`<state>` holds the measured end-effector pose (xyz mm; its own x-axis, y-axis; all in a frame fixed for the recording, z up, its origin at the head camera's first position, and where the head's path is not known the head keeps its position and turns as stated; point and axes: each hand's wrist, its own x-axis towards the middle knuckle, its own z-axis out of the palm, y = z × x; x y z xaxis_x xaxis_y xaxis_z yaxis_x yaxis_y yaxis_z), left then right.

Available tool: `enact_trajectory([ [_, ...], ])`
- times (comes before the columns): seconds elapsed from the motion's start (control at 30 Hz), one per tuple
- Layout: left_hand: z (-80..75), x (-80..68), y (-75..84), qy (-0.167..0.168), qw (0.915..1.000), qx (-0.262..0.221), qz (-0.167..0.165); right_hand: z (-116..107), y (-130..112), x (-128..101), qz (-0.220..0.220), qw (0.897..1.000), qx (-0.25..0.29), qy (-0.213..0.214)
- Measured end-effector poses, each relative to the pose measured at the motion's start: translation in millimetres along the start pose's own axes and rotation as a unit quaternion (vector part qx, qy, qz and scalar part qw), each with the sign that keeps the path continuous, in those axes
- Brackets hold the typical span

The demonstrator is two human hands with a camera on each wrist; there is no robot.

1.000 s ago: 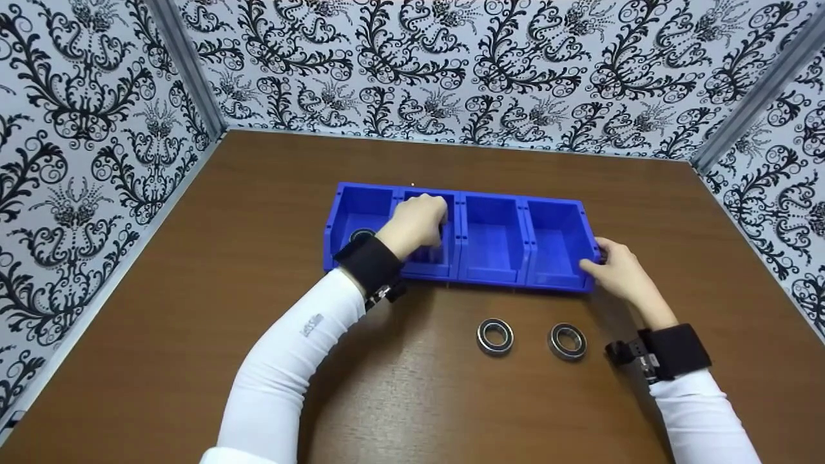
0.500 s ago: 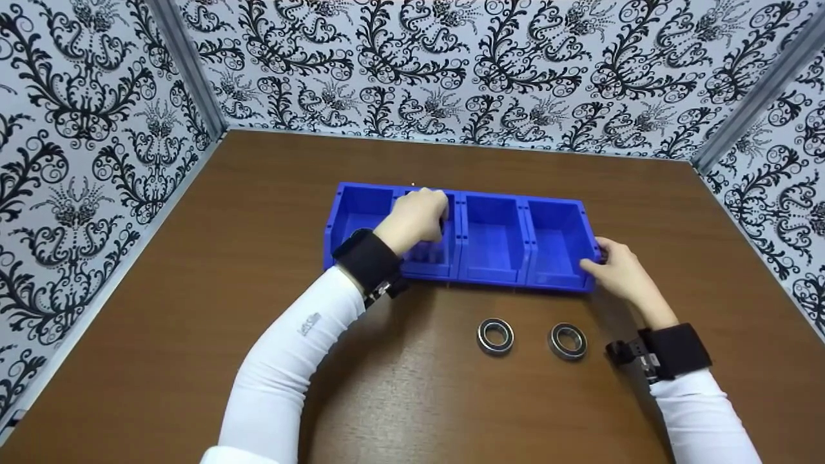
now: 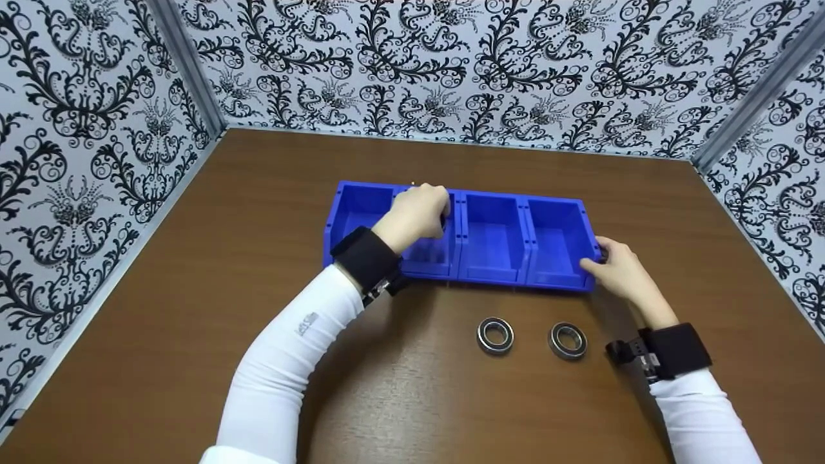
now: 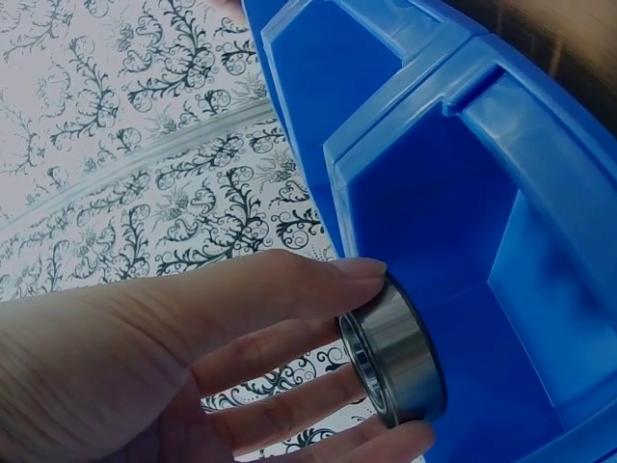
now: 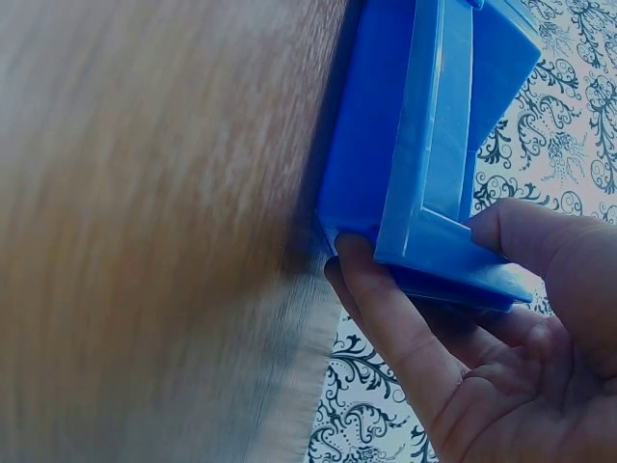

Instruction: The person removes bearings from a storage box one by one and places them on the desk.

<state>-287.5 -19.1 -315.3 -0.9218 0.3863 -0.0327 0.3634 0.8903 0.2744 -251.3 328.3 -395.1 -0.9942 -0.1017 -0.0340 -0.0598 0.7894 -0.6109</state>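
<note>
A person's left hand (image 3: 417,216) pinches a steel bearing (image 4: 393,351) over the second compartment of a blue bin tray (image 3: 493,240). Their right hand (image 3: 620,269) grips the tray's right end; two more bearings (image 3: 495,336) lie on the table (image 3: 193,290).

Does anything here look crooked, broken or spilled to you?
Nothing stands out. The blue tray sits square on the table, steadied at its end by the right hand. The left hand holds a metal ring over its second compartment, and two more rings lie flat in front.
</note>
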Motion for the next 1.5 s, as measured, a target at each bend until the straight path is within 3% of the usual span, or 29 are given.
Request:
enact_trajectory([
  [0.83,-7.7,-7.3,3.2,0.011,0.9997,0.002,0.02,0,0,0,-0.001,1.0,0.002,0.002],
  [1.5,-12.6,-24.5,11.3,0.008,0.9996,0.008,0.024,0,2,-1,-0.006,1.0,0.017,0.002],
])
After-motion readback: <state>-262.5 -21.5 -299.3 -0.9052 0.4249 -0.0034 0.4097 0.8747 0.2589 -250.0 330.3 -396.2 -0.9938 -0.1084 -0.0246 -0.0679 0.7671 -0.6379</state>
